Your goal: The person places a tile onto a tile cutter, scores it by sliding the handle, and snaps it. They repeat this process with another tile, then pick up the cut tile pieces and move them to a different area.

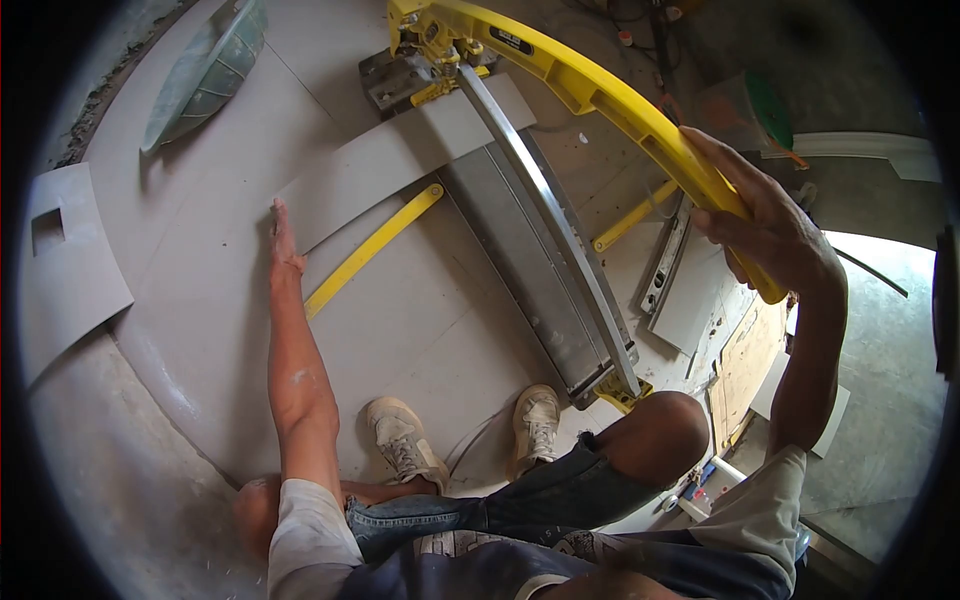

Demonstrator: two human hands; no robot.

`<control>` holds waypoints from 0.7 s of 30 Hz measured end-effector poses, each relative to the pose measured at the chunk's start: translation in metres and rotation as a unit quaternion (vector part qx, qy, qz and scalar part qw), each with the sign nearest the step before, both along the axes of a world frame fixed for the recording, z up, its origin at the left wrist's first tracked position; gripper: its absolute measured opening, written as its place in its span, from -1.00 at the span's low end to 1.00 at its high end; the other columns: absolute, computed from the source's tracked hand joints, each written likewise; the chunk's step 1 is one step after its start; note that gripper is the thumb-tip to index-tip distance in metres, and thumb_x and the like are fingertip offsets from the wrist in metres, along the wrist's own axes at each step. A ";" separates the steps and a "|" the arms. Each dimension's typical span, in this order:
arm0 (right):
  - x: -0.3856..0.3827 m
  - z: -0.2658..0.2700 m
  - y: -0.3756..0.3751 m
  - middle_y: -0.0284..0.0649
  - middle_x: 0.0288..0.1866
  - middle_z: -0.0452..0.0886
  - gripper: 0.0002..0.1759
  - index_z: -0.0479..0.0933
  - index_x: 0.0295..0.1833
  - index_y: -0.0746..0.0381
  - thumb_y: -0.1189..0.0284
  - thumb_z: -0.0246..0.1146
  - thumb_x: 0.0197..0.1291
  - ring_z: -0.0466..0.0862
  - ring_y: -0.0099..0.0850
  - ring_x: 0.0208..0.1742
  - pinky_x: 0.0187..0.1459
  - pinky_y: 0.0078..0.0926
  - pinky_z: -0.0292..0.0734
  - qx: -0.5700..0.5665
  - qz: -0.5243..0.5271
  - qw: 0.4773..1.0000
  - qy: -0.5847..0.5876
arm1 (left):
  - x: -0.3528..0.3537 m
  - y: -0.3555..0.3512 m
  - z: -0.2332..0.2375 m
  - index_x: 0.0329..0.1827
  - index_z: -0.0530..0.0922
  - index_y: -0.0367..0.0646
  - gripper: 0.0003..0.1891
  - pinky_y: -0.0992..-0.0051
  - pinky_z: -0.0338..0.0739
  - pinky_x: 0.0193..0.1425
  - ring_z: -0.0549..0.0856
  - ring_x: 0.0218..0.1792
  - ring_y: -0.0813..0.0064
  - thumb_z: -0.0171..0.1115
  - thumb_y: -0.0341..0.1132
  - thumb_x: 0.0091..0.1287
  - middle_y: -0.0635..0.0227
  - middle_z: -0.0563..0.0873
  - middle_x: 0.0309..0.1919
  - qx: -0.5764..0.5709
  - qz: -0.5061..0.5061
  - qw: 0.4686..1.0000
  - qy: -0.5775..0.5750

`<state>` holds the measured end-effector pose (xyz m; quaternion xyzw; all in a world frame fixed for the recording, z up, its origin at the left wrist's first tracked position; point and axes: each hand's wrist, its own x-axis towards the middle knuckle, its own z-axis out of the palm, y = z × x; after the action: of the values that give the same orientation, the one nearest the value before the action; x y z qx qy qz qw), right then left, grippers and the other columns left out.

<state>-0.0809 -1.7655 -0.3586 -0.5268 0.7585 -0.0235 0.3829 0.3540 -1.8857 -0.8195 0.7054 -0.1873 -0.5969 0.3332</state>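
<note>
A manual tile cutter point(515, 265) with a metal bed and a shiny rail lies on the floor before me. My right hand point(770, 210) is wrapped around the end of its long yellow handle point(625, 110), which is raised above the bed. A grey strip of tile point(375, 165) lies across the far end of the cutter, beneath the rail and cutting head point(440, 50), and sticks out to the left. At that left end, my left hand point(286, 240) rests against the tile's edge, its fingers stretched out. A yellow support arm point(375, 250) extends under the tile.
A greenish basin point(208, 75) lies tilted at upper left. At the left edge is a tile with a square cutout point(75, 250). A spirit level point(664, 265) and a tile offcut point(690, 290) are right of the cutter. My shoes point(405, 440) are near its close end.
</note>
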 end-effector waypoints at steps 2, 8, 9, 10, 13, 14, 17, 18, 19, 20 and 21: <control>-0.006 -0.001 0.004 -0.25 -0.30 0.54 -0.16 0.13 0.63 -0.01 0.25 0.31 0.29 0.52 -0.61 -0.60 -0.54 -0.57 0.54 0.001 0.010 1.000 0.007 | -0.015 -0.001 0.007 0.69 -0.12 0.08 0.23 -0.31 -0.06 0.52 0.02 0.62 0.07 0.12 0.63 0.09 0.30 0.01 0.65 0.009 0.010 1.000 -0.006; -0.024 -0.007 0.003 -0.13 -0.22 0.65 -0.23 0.24 0.58 -0.03 0.03 0.30 0.34 0.64 -0.53 -0.49 -0.47 -0.55 0.63 -0.009 0.037 0.998 -0.048 | -0.024 0.007 0.004 0.68 -0.06 0.06 0.18 -0.23 -0.03 0.53 0.06 0.61 0.13 0.13 0.58 0.14 0.31 0.04 0.64 0.008 0.015 1.000 -0.026; -0.032 -0.016 0.008 -0.13 -0.19 0.67 -0.23 0.25 0.57 -0.02 0.00 0.28 0.34 0.65 -0.53 -0.48 -0.46 -0.57 0.62 -0.045 0.022 0.995 -0.082 | -0.023 0.010 0.011 0.67 -0.04 0.06 0.16 -0.23 -0.03 0.53 0.07 0.61 0.14 0.13 0.57 0.16 0.31 0.06 0.64 0.003 0.008 1.000 -0.018; -0.039 -0.025 0.010 -0.14 -0.17 0.69 -0.23 0.26 0.57 -0.01 -0.03 0.26 0.35 0.66 -0.53 -0.46 -0.46 -0.58 0.62 -0.088 0.010 0.990 -0.112 | -0.026 0.007 0.014 0.67 -0.02 0.06 0.14 -0.23 -0.03 0.54 0.08 0.61 0.15 0.13 0.56 0.17 0.31 0.08 0.64 -0.009 0.005 1.000 -0.008; -0.047 -0.039 0.018 -0.14 -0.16 0.72 -0.21 0.20 0.57 0.17 -0.07 0.12 0.42 0.65 -0.60 -0.47 -0.53 -0.72 0.52 -0.178 -0.062 0.956 -0.224 | -0.025 0.003 -0.002 0.65 0.04 0.06 0.08 -0.22 -0.02 0.53 0.09 0.60 0.17 0.13 0.52 0.22 0.32 0.13 0.62 -0.029 0.067 0.997 -0.012; -0.047 -0.045 0.021 -0.07 -0.23 0.70 -0.20 0.12 0.59 0.28 -0.01 0.08 0.47 0.63 -0.65 -0.51 -0.58 -0.77 0.49 -0.196 -0.097 0.939 -0.264 | -0.023 0.005 0.000 0.65 0.05 0.05 0.06 -0.22 0.00 0.53 0.11 0.60 0.17 0.14 0.50 0.23 0.31 0.15 0.61 -0.028 0.065 0.997 0.001; -0.089 -0.142 0.034 -0.12 0.09 0.67 -0.47 0.31 0.48 0.18 0.25 0.13 0.49 0.67 -0.60 -0.25 -0.42 -0.67 0.57 -0.156 -0.199 0.862 -0.440 | -0.022 -0.008 0.001 0.64 0.08 0.03 0.03 -0.21 0.04 0.51 0.17 0.57 0.16 0.14 0.47 0.26 0.27 0.19 0.59 -0.051 0.064 0.994 0.065; -0.098 -0.180 0.040 -0.17 0.17 0.64 -0.50 0.36 0.46 0.15 0.34 0.16 0.47 0.68 -0.53 -0.17 -0.28 -0.59 0.64 -0.152 -0.268 0.928 -0.208 | -0.017 -0.013 -0.009 0.64 0.09 0.03 0.02 -0.21 0.06 0.50 0.20 0.56 0.16 0.14 0.46 0.27 0.26 0.21 0.58 -0.064 0.061 0.992 0.091; -0.089 -0.210 0.039 -0.15 0.15 0.65 -0.50 0.35 0.47 0.12 0.39 0.14 0.46 0.69 -0.49 -0.15 -0.28 -0.60 0.65 -0.122 -0.252 0.944 -0.176 | -0.009 -0.020 -0.019 0.63 0.09 0.02 0.01 -0.21 0.07 0.49 0.22 0.55 0.15 0.14 0.46 0.28 0.25 0.22 0.57 -0.076 0.055 0.989 0.115; -0.090 -0.248 0.038 -0.14 0.13 0.66 -0.52 0.40 0.42 0.16 0.40 0.16 0.43 0.70 -0.42 -0.12 -0.24 -0.49 0.67 -0.113 -0.210 0.954 -0.181 | -0.001 -0.027 -0.034 0.63 0.10 0.01 0.01 -0.22 0.08 0.49 0.24 0.54 0.15 0.14 0.46 0.27 0.24 0.23 0.57 -0.070 0.058 0.991 0.099; -0.090 -0.282 0.032 -0.14 0.10 0.67 -0.54 0.46 0.38 0.19 0.40 0.18 0.39 0.71 -0.36 -0.09 -0.20 -0.39 0.70 -0.102 -0.168 0.963 -0.185 | 0.006 -0.035 -0.052 0.63 0.10 0.01 0.02 -0.23 0.08 0.48 0.26 0.53 0.15 0.14 0.46 0.27 0.23 0.25 0.56 -0.063 0.061 0.993 0.084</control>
<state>-0.1714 -1.7334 -0.6410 -0.4147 0.7458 -0.2619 0.4507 0.3605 -1.9205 -0.8713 0.6403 -0.1524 -0.6194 0.4279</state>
